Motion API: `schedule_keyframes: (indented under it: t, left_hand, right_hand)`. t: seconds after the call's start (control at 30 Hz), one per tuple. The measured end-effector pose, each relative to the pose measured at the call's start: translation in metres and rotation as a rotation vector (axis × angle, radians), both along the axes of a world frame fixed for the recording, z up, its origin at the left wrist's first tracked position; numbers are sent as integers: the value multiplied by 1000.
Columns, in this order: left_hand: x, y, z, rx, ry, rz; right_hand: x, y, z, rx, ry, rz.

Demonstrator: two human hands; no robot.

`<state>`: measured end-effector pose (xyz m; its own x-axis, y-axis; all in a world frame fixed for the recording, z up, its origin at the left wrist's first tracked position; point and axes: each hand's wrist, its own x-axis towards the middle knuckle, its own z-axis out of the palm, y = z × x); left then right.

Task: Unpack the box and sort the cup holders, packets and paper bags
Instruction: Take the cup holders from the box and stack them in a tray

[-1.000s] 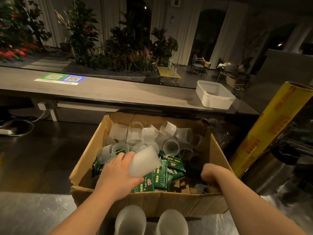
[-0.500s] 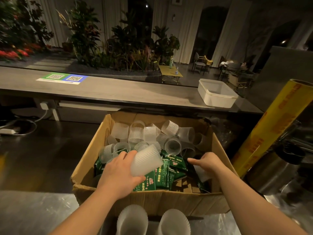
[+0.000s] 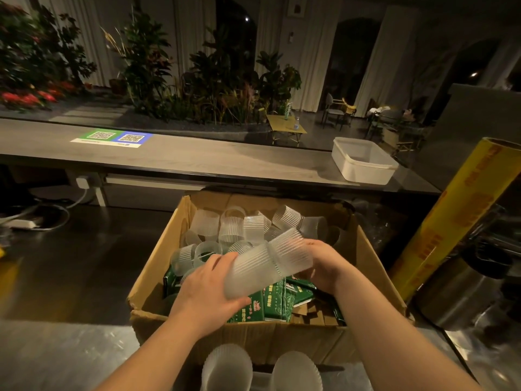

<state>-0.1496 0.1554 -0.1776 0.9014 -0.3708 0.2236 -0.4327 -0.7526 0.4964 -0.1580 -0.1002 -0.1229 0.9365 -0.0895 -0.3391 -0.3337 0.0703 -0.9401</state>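
Head: left hand [image 3: 208,292], right hand [image 3: 324,263] fingers [image 3: 218,258] curled round two cup holders [image 3: 253,270], one box [image 3: 282,340]

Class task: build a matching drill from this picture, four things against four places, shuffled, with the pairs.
Things:
1 packets
2 tub
3 yellow roll
4 QR sticker

Places:
A leaning, far right
B in the box
C counter, left part
D counter, right end

Pairs: 1-B, 2-D, 3-A, 4-C

Café: service counter [image 3: 197,159], QR codes [image 3: 115,136]
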Motion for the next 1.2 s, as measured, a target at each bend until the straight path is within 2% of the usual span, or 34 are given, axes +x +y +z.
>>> schedule_keyframes:
  t: [0.2, 0.37, 0.4, 0.47, 0.53, 0.57, 0.6, 0.67, 0.73, 0.8, 0.9, 1.0, 1.03, 1.1, 1.2]
  left_hand:
    - [-2, 2, 1, -1, -39, -35]
    - [0, 1, 1, -4, 6, -12]
    - [1, 0, 2, -10, 25, 3]
    - [3, 1, 5, -72, 67, 57]
    - [8, 5, 10, -222, 116, 151]
    - [11, 8, 13, -316, 128, 210]
    - [15, 11, 17, -408, 126, 268]
    - [25, 23, 25, -542, 82, 360]
    - [36, 41, 30, -595, 42, 415]
    - [43, 58, 27, -620, 42, 443]
    - [36, 72, 16, -637, 43, 423]
    - [29, 73, 9, -542, 35, 384]
    - [29, 72, 8, -500, 28, 384]
    - [30, 69, 7, -424, 25, 379]
    - [31, 70, 5, -354, 24, 363]
  right_hand:
    - [8, 10, -15, -185, 10, -11]
    - [17, 36, -22, -568, -110, 20]
    - [18, 43, -21, -572, -123, 14]
    - [22, 53, -17, -433, -87, -81]
    - [26, 59, -13, -231, -17, -200]
    - [29, 62, -14, -212, -1, -218]
    - [30, 67, -13, -273, 2, -176]
    - [30, 85, -17, -479, -21, 70]
    - [31, 108, -23, -624, -28, 379]
    - [37, 127, -35, -789, -52, 592]
    - [49, 148, -49, -1155, -94, 780]
    - [53, 156, -59, -1318, -28, 801]
    - [54, 154, -61, -1307, -20, 757]
    - [55, 146, -58, -1155, -87, 643]
    - [52, 125, -45, -683, -210, 424]
